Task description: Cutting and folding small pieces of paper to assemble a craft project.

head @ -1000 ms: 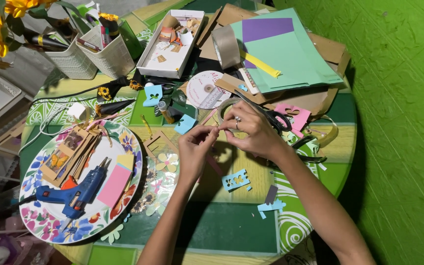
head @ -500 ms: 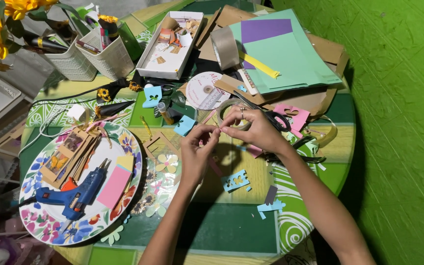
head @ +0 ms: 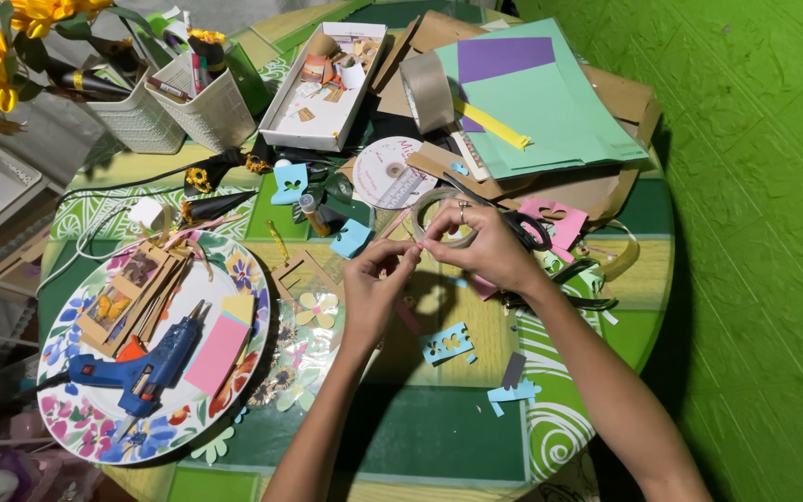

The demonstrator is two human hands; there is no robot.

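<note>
A clear tape roll (head: pixel 439 206) is being held above the middle of the round craft table (head: pixel 420 437), the right hand (head: pixel 480 244) curling around it while the left hand (head: pixel 375 284) is pinching its loose end between thumb and forefinger. Just beyond are lying a disc (head: pixel 388 172) and black scissors (head: pixel 527 228). A blue glue gun (head: pixel 137 363) is resting on the flowered plate (head: pixel 95 428) at the left.
</note>
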